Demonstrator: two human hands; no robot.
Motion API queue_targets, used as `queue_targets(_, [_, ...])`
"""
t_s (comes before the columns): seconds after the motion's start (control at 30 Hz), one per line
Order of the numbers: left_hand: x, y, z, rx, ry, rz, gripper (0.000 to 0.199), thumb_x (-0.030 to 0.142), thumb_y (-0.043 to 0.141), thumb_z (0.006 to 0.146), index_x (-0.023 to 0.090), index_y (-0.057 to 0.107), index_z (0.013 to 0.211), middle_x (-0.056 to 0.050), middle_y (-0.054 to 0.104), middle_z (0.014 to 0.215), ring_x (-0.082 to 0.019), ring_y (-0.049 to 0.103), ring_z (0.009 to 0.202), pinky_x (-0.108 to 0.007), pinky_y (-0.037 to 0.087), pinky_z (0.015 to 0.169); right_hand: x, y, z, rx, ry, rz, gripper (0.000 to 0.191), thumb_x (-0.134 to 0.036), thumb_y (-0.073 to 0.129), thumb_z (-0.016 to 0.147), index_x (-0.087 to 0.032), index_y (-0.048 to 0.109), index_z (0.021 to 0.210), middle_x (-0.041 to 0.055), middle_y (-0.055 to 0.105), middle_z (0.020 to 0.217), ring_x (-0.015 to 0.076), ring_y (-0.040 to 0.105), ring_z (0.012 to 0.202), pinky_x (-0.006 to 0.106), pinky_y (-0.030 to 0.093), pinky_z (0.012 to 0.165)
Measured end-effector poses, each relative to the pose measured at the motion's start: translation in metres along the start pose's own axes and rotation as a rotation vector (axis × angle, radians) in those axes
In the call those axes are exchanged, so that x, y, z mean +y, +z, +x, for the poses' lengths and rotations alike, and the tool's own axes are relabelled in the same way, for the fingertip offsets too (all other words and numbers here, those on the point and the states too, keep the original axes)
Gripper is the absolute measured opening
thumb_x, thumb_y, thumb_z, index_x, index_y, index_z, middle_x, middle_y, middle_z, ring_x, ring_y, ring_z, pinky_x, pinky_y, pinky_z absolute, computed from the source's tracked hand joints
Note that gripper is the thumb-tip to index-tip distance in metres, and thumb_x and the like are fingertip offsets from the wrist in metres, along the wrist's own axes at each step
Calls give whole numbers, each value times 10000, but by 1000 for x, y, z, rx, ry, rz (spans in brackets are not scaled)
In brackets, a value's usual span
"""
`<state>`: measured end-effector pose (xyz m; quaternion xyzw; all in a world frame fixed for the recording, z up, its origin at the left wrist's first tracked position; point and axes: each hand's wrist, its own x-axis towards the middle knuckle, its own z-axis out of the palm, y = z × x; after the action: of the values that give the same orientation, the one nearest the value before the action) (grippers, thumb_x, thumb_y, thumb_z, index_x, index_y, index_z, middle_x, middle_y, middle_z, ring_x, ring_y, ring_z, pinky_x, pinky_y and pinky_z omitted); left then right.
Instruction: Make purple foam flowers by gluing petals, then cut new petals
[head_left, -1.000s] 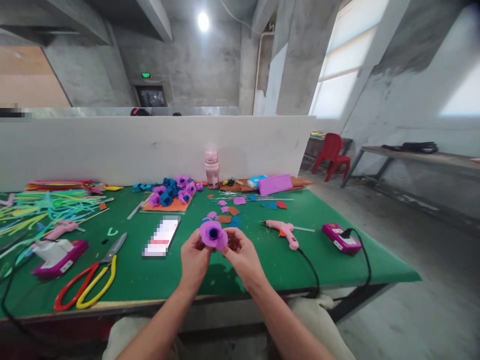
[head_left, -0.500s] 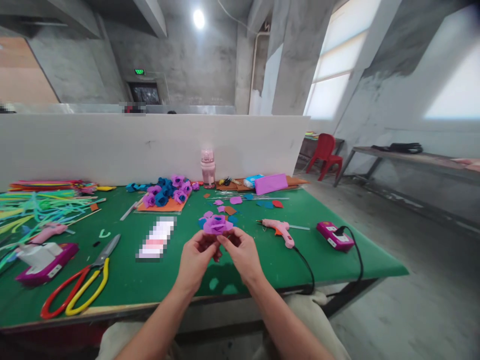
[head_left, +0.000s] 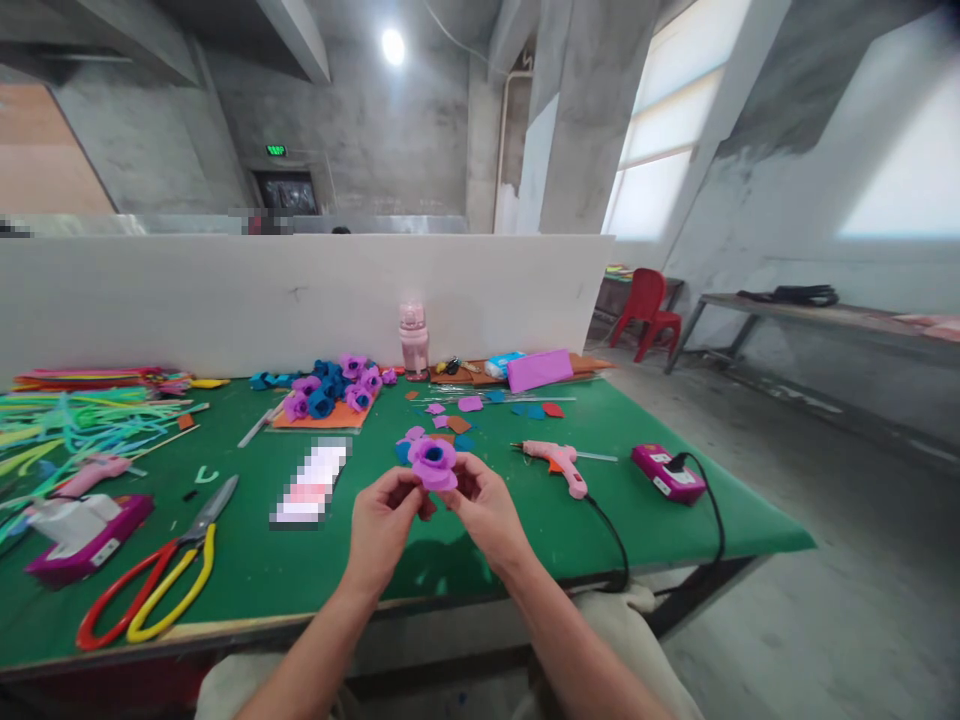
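Purple flower (head_left: 435,474), dark-centred and facing up toward me, sits pinched between my left grip (head_left: 381,525) and right grip (head_left: 486,508), both nearly closed, raised above the green tabletop (head_left: 292,570); loose cut pieces (head_left: 458,425) lie just beyond my hold, a pink glue gun (head_left: 562,460) to its right, red-and-yellow-handled scissors (head_left: 212,510) well to its left.

From my head, forward and down, left hand (head_left: 381,525) and right hand (head_left: 489,510) close, green table (head_left: 277,565) below, concrete wall (head_left: 397,140) beyond
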<state>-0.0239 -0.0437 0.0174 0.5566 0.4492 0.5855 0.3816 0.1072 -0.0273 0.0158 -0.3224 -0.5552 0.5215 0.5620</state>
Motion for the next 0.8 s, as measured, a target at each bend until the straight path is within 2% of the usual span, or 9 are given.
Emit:
queue_targets(0.13, [-5, -5, 1, 70, 131, 137, 70, 215, 607, 741, 163, 632, 702, 37, 573, 576, -98, 516, 541, -192, 415, 531, -3, -1, 0, 43, 28, 39, 185, -357, 669, 727, -185, 629, 784, -8, 583, 684, 102, 468, 564, 232, 377, 542])
queue_targets(0.23, [-11, -9, 3, 133, 226, 222, 82, 204, 599, 723, 161, 639, 666, 33, 573, 592, -96, 489, 553, -186, 402, 526, -8, -2, -2, 59, 114, 112, 278, -434, 632, 751, -168, 625, 672, -12, 554, 603, 95, 465, 528, 235, 382, 542])
queue_targets(0.33, [-17, -13, 4, 106, 296, 247, 106, 193, 578, 714, 167, 674, 748, 5, 648, 686, -125, 547, 626, -213, 451, 598, -14, -1, -4, -6, 203, 208, 341, -497, 624, 743, -165, 625, 665, -16, 541, 587, 93, 466, 528, 231, 391, 547])
queue_targets(0.47, [-21, -17, 3, 66, 359, 257, 149, 179, 578, 708, 177, 689, 807, -27, 696, 770, -163, 607, 713, -252, 489, 679, -21, 1, -8, -69, 198, 213, 331, -480, 664, 718, -164, 595, 647, -25, 523, 577, 88, 455, 533, 223, 386, 558])
queue_targets(0.67, [-21, -17, 3, 47, 393, 283, 165, 211, 605, 732, 184, 694, 868, -64, 715, 873, -186, 631, 749, -282, 503, 698, -26, -2, -9, -42, 165, 173, 313, -465, 675, 713, -168, 595, 658, -28, 522, 559, 93, 446, 530, 228, 364, 551])
queue_targets(0.8, [-25, -16, 5, 48, 418, 298, 162, 189, 581, 738, 184, 680, 866, -44, 703, 849, -167, 619, 729, -256, 490, 681, -28, -5, -9, -23, 178, 185, 320, -463, 673, 712, -160, 602, 638, -24, 534, 561, 86, 453, 523, 225, 365, 542])
